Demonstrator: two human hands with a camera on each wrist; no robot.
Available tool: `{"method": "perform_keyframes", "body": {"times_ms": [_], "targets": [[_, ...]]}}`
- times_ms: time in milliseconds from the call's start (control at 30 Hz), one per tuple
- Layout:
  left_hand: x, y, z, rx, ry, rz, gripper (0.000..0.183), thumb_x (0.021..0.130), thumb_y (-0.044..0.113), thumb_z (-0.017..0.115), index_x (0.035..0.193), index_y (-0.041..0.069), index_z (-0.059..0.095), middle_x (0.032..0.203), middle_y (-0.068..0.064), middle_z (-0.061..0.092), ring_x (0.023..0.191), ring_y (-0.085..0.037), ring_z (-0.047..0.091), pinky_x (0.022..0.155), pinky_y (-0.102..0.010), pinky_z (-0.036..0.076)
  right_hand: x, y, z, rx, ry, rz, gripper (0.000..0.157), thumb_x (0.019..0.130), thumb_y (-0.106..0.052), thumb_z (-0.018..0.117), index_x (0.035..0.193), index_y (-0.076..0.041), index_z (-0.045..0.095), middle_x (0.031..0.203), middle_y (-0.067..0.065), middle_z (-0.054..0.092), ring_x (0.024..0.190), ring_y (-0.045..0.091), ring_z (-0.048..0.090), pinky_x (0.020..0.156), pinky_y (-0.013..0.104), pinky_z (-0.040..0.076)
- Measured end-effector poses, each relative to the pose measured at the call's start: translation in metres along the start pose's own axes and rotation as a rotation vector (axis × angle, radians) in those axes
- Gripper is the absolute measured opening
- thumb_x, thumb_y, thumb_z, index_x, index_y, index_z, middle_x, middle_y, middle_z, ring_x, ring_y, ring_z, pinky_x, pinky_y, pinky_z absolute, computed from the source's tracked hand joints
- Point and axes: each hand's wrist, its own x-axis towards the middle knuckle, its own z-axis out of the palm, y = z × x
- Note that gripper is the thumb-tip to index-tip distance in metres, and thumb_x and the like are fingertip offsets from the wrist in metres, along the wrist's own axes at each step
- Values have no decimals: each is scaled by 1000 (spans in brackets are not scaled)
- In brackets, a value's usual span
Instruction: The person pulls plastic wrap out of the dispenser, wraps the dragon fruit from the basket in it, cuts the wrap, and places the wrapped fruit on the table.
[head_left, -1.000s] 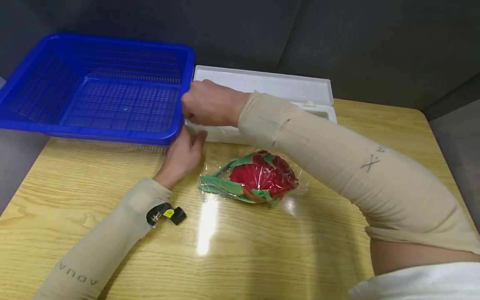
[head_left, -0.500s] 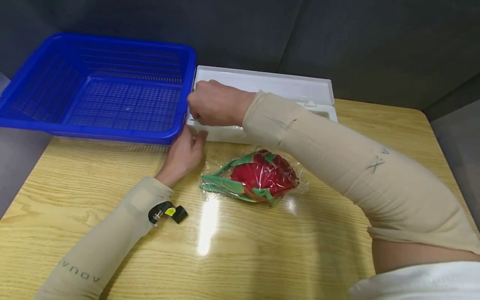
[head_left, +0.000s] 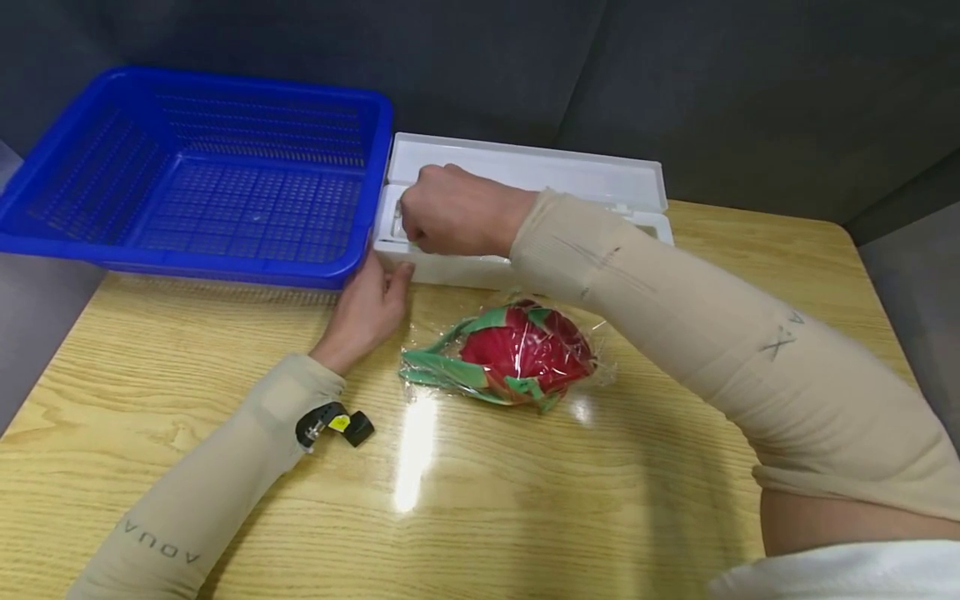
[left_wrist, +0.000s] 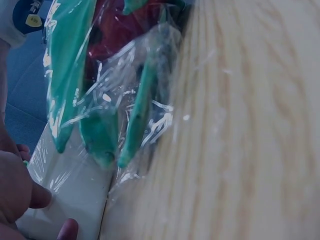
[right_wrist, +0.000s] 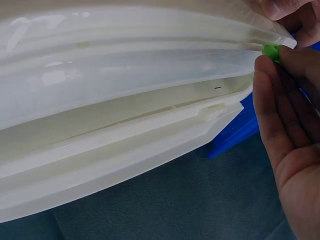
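A long white cling film dispenser (head_left: 465, 268) lies on the table with its lid (head_left: 525, 171) raised. My right hand (head_left: 465, 212) is over its left part in the head view. In the right wrist view, that hand (right_wrist: 290, 115) pinches a small green slider (right_wrist: 271, 51) at the dispenser's edge, where clear film (right_wrist: 125, 90) shows. My left hand (head_left: 367, 304) holds the dispenser's left end, thumb at the front; its other fingers are mostly hidden by the basket. Nearer me lies a red and green dragon fruit (head_left: 525, 350), loosely wrapped in clear film.
A blue plastic basket (head_left: 247, 271) stands at the back left, its right side close against the dispenser's left end. Behind the table (head_left: 570, 500) rises a dark wall (head_left: 750, 100). A black strap with a small device (head_left: 330, 422) sits on my left wrist.
Along the dispenser, my right hand has slid to the right, away from the basket, uncovering the left end. My left hand and the wrapped dragon fruit stay in place.
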Motion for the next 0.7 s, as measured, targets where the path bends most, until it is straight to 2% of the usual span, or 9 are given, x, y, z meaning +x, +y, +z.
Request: {"method": "perform_keyframes", "body": {"times_ms": [167,267,433,533,700], "targets": [[-1,0,0,-6,-4,8,50,111,29,42,152,2,34,129,-27,63,120,-40,61,109,-55,49,-4,2,1,-3,0,2,33,90,0,56,61,-14,60,59,-1,47,66,18,41,59,30,35],[-1,0,0,-6,1,15,55,110,28,43,157,2,27,125,-26,64,112,-38,61,104,-55,50,-6,2,1,-14,-6,8,29,90,-1,58,65,-12,66,62,2,57,67,19,44,61,32,40],[-3,0,0,-10,8,26,61,110,28,43,161,5,19,115,-24,64,101,-35,61,94,-53,52,-11,2,0,-12,-35,31,21,93,-5,61,84,-8,80,82,10,78,71,21,55,69,37,54],[-3,0,0,-24,4,20,66,110,29,43,164,9,12,108,-20,63,93,-33,60,85,-49,52,-14,3,0,-6,-45,37,21,95,-6,62,92,-7,82,89,11,80,74,22,59,72,37,57],[-2,-1,0,-46,-3,16,71,110,29,44,166,14,3,101,-17,61,86,-31,59,79,-45,51,-20,6,1,-10,-34,31,19,95,-7,63,93,-7,82,89,11,80,74,22,60,74,37,59]]}}
